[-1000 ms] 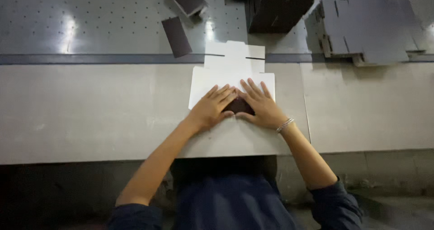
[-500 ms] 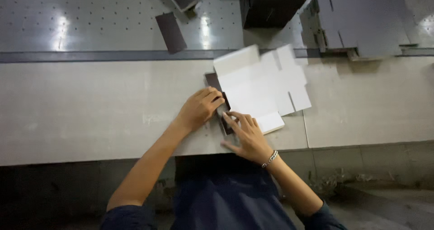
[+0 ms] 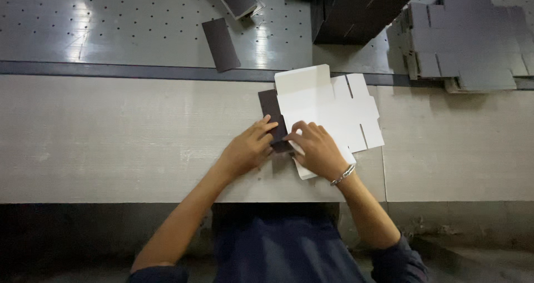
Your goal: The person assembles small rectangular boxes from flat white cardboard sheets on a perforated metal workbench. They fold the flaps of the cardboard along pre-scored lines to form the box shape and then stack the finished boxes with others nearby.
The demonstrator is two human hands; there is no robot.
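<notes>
Fingers of both hands press cardboard blank.

**A:** Lighting's uneven. Overhead lamps throw two bright glare patches on the perforated metal surface, upper left and top middle. The pale workbench is evenly lit, and the white card blank is nearly blown out.

**B:** Yep, and the bottom of the frame is murky, detail lost in shadow. Soft shadows under the hands. The dark box up top is maybe slightly underexposed. Corners look a bit stretched, wide lens.
</notes>
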